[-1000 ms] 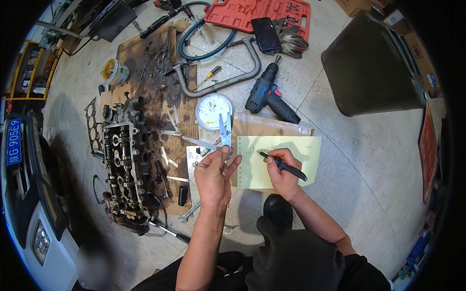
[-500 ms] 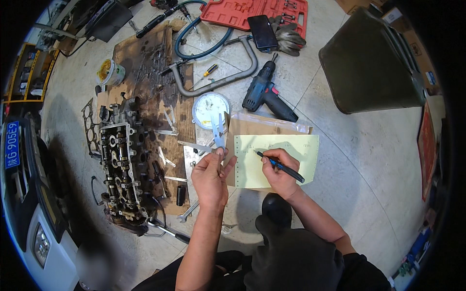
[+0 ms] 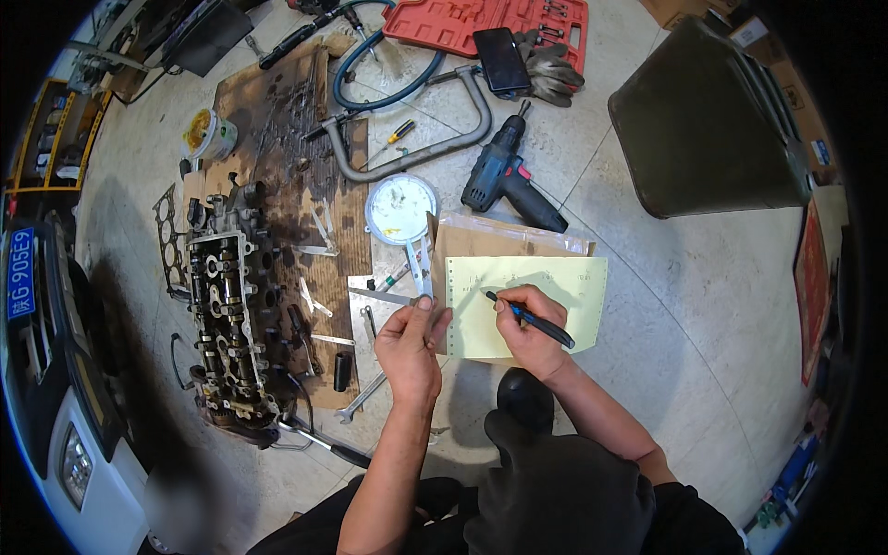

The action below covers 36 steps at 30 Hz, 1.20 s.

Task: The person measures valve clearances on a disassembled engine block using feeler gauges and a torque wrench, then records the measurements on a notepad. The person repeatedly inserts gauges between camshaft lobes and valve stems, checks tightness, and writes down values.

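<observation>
Pale floor (image 3: 638, 277) below, and just left of the yellow paper (image 3: 578, 301), left grip (image 3: 409, 347) pinches thin metal blades (image 3: 422, 277), likely light, springy, best held by their flats; over it, right grip (image 3: 535, 350) clasps a pen (image 3: 548, 326).

Head camera: left unit of a head-worn fisheye pair, facing steeply down
Left hand (image 3: 409, 350), right hand (image 3: 532, 331): near range, just below centre
Forearms (image 3: 393, 462): enter from lower edge
Floor (image 3: 712, 305): viewed from above
Car front (image 3: 46, 388): left rim, outline bent

Pale tiled floor (image 3: 712, 268), on it stained cardboard (image 3: 277, 120), cordless drill (image 3: 499, 171), red case (image 3: 442, 24)
</observation>
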Motion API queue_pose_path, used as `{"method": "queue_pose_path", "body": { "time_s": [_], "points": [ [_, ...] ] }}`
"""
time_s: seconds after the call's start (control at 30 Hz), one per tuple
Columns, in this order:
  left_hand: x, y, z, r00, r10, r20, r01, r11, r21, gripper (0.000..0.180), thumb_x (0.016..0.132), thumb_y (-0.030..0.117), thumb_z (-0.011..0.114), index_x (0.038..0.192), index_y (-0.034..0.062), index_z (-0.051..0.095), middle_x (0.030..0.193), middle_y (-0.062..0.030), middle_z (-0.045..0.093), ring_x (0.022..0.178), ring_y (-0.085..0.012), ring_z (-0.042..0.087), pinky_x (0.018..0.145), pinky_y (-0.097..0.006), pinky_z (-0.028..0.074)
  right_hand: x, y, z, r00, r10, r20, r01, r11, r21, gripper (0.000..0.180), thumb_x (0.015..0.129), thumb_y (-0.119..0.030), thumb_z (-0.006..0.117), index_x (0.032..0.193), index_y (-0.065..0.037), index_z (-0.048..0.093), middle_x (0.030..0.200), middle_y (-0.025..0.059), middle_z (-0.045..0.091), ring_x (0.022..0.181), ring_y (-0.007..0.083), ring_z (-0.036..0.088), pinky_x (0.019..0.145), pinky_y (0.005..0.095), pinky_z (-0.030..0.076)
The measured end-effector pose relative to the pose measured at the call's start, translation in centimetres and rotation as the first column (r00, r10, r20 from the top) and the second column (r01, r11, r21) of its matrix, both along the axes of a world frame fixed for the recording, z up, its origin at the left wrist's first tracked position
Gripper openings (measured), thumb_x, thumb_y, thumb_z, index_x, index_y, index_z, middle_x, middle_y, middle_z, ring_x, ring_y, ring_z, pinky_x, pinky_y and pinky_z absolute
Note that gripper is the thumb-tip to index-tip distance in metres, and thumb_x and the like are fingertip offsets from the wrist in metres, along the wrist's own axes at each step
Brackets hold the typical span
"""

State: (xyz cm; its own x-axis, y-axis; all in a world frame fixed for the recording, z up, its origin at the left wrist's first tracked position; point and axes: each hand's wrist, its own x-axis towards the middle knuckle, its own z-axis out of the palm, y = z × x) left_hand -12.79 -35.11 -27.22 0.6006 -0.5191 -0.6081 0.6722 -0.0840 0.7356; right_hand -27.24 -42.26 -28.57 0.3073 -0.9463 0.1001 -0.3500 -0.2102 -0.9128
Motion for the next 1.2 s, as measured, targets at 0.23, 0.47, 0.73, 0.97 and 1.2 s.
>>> {"method": "queue_pose_path", "body": {
  "time_s": [0.23,0.47,0.73,0.97,1.2],
  "points": [
    [0.01,-0.08,0.13,1.000,0.006,-0.006,-0.006,1.000,-0.004,0.012,0.088,0.010,0.066,0.086,-0.0014,0.061,0.074,-0.0052,0.063,0.051,-0.0039,0.047,0.083,-0.040,0.057,0.09,-0.13,0.11,1.000,0.007,-0.018,-0.007,1.000,-0.008,0.008,0.077,-0.006,0.068,0.082,-0.004,0.062,0.069,0.0083,0.065,0.056,0.0188,0.063,0.054,0.0296,0.049],
    [0.22,-0.02,-0.12,1.000,-0.004,-0.020,0.004,1.000,-0.013,0.012,0.088,0.010,0.065,0.086,-0.0006,0.061,0.072,-0.0042,0.063,0.049,-0.0039,0.046,0.082,-0.040,0.057,0.16,-0.10,0.39,0.999,-0.012,-0.031,0.013,1.000,0.019,0.008,0.078,-0.006,0.067,0.082,-0.003,0.062,0.070,0.0089,0.065,0.058,0.0184,0.063,0.055,0.0295,0.049],
    [0.18,-0.06,-0.02,0.999,0.017,-0.040,-0.017,1.000,-0.013,0.011,0.088,0.007,0.065,0.082,-0.0013,0.060,0.078,-0.0079,0.064,0.060,-0.0089,0.055,0.078,-0.036,0.058,0.01,-0.05,-0.01,1.000,-0.018,-0.007,0.018,0.999,0.030,0.008,0.078,-0.006,0.068,0.083,-0.003,0.062,0.070,0.0088,0.065,0.057,0.0177,0.063,0.055,0.0292,0.049],
    [0.10,-0.39,0.14,1.000,0.021,-0.019,-0.021,0.999,0.028,0.012,0.089,0.010,0.065,0.085,-0.0003,0.061,0.070,-0.0032,0.062,0.049,-0.0036,0.046,0.082,-0.040,0.058,-0.02,-0.11,0.06,1.000,0.001,-0.019,0.000,0.999,0.049,0.008,0.078,-0.004,0.067,0.083,-0.003,0.061,0.069,0.0082,0.064,0.056,0.0160,0.061,0.054,0.0276,0.048],
    [0.14,-0.11,-0.04,1.000,0.005,-0.013,-0.005,1.000,-0.007,0.012,0.089,0.010,0.065,0.083,0.0004,0.061,0.068,-0.0026,0.061,0.047,-0.0033,0.044,0.082,-0.040,0.057,-0.30,0.02,-0.47,0.999,-0.033,0.022,0.032,0.999,0.029,0.009,0.078,-0.004,0.066,0.083,-0.002,0.059,0.069,0.0091,0.064,0.057,0.0169,0.061,0.054,0.0286,0.048]
  ]
}}
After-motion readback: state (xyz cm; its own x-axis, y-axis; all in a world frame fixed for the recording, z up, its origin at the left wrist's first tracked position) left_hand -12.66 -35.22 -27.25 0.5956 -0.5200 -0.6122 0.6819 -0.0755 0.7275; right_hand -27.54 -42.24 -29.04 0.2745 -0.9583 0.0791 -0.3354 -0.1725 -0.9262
